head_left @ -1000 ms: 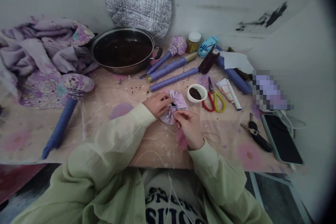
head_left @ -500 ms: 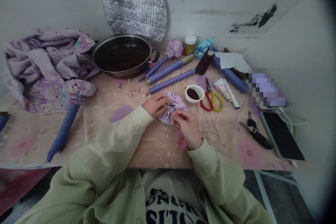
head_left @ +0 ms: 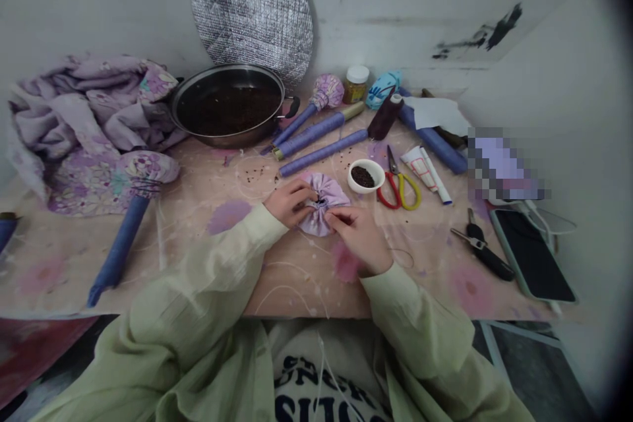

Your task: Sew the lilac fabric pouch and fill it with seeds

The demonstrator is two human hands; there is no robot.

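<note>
Left hand [head_left: 288, 204], fingers curled, grips the left side of a gathered lilac cloth [head_left: 331, 192], while the right hand [head_left: 361, 239], thumb and forefinger pinched, clamps its nearer part. From where I stand, the cloth sits between the two. Just beyond the right hand is a white bowl [head_left: 379, 179] of dark grains [head_left: 362, 177] (red-and-yellow-handled scissors [head_left: 393, 166] lie beside it); well beyond the left hand rests a black pan [head_left: 232, 138].
</note>
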